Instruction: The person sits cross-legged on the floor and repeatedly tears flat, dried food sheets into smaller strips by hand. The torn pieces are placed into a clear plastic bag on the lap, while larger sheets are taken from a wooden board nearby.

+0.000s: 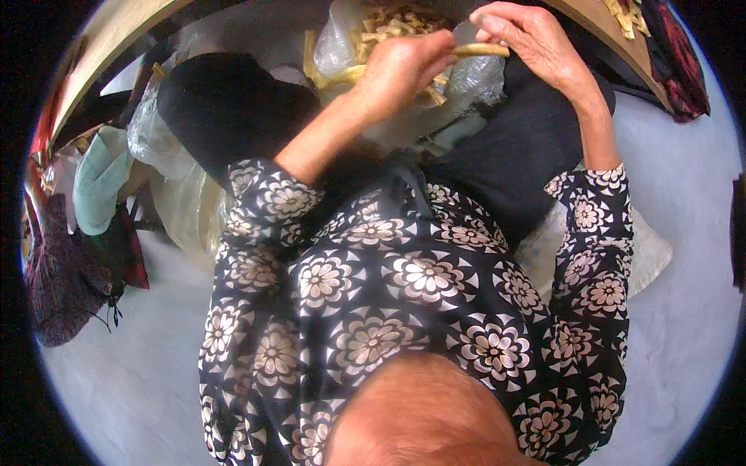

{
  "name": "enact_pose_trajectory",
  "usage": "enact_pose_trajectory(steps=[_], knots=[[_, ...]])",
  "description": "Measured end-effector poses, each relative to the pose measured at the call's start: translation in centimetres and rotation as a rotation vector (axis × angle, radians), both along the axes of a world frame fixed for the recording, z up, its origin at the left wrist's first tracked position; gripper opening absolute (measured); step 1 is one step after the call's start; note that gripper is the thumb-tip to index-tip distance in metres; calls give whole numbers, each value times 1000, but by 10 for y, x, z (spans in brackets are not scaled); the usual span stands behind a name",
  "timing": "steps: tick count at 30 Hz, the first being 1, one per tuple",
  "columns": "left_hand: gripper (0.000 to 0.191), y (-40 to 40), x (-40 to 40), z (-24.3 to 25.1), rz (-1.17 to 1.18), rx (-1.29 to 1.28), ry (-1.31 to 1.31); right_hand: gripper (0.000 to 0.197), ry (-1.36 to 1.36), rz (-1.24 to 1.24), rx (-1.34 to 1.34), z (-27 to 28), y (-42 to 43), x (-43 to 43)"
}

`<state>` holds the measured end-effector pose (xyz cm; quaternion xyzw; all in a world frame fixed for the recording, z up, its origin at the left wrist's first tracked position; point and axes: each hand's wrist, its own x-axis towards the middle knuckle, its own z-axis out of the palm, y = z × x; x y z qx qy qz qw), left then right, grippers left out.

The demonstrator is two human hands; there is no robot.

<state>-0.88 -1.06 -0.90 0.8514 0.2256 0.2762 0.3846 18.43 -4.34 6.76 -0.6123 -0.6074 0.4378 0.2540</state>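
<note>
My left hand [405, 64] is closed around a yellowish, stalk-like strip [481, 50], whose free end sticks out to the right. A longer strip [344, 76] of similar colour passes behind my left wrist, bent upward at its far end. My right hand [530, 43] is beside the free end, its fingers curled close above it; whether they grip anything is hidden. Below and beyond both hands, a heap of short yellowish pieces [402, 26] lies in a clear plastic bag [338, 38] between my knees. The fingertips of my left hand are partly hidden.
A curved-looking wooden edge [612, 46] runs across the far side, with more strips [625, 20] on it at right. Clear plastic bags [157, 128], a pale green cloth item [99, 180] and a dark bag [64, 279] are at left. A whitish sheet [650, 250] lies at right.
</note>
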Motion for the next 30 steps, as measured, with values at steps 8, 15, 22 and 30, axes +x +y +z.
enact_pose_trajectory(steps=[8,15,22,30], knots=[[22,-14,2,4,-67,3,97,28,207,-188,-386,-70,-26,-8],[24,21,-30,15,-75,-217,163,14,158,-191,-327,-68,-43,-5],[22,28,-20,22,-71,-949,-37,40,978,83,-352,-22,-41,-41],[19,8,-21,-7,-12,-1350,-135,39,562,-114,159,-60,-29,-65]])
